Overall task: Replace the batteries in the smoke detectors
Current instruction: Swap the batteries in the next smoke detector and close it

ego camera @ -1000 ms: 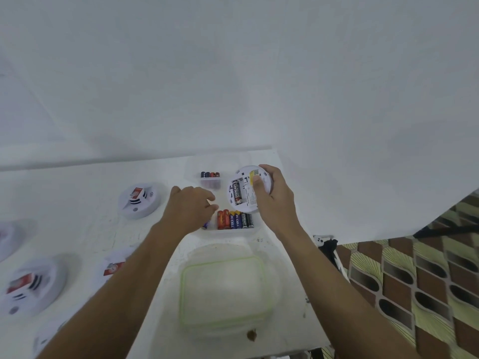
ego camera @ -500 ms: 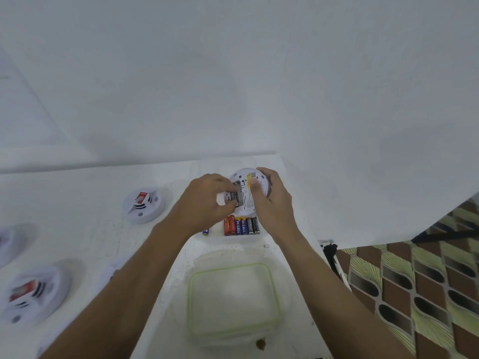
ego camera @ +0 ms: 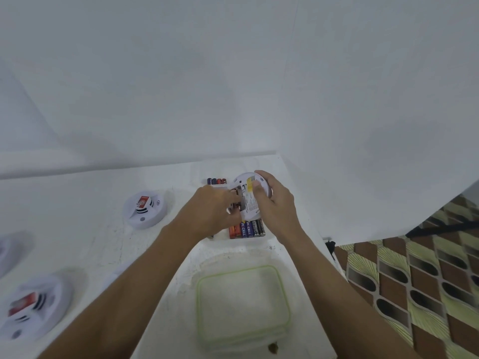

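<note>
Smoke detector point(ego camera: 247, 206) is held clear of the worktop point(ego camera: 90, 242), just above the tray of batteries point(ego camera: 246, 229), underside turned upward, evidently to expose its battery bay. Right hand point(ego camera: 277, 206) grips the rim, thumb across the label. Left hand point(ego camera: 210, 211) has fingers curled at the bay; whether it pinches a cell cannot be determined.

The raised round white plastic smoke detector point(ego camera: 250, 200) bears a white printed label with a yellow patch. The near row of cylindrical batteries point(ego camera: 246, 229) runs orange-red, blue, then black (white lettering on the blue and black ones). The far row of small batteries point(ego camera: 217, 181) is dark blue and red. The flat-lying white round smoke detector point(ego camera: 145, 209) carries a red-and-white sticker and black slots. The clear plastic box point(ego camera: 242, 304) has a pale green rim. The tiled floor point(ego camera: 414, 281) repeats brown diamonds, yellow-green ribbed ones and dark ovals.
</note>
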Available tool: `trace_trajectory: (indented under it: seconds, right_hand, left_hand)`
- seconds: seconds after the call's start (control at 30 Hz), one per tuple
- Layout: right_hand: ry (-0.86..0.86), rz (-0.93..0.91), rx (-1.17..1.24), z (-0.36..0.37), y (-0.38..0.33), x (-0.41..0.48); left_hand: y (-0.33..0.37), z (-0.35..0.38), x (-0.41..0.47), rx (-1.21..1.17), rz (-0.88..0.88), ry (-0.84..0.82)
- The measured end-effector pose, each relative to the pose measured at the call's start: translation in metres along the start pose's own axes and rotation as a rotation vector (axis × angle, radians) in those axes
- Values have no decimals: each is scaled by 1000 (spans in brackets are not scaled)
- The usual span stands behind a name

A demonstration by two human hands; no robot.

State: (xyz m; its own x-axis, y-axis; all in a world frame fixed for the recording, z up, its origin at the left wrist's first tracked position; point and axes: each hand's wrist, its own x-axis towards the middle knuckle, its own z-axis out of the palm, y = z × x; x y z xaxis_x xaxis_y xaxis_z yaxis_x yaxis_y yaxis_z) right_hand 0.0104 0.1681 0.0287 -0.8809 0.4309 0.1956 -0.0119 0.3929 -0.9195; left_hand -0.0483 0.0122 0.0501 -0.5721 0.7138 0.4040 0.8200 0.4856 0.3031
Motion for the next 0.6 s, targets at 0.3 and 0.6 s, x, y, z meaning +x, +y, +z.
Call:
trace_trajectory:
  seconds: [0.3, 0.6]
  right_hand:
    - [75, 4, 60, 4, -1, -6]
    - [118, 34, 45, -7, 1, -8]
  left_hand:
    - [-10, -14, -3, -149, 58, -31]
    - [-13, -12, -13, -611, -319, 99]
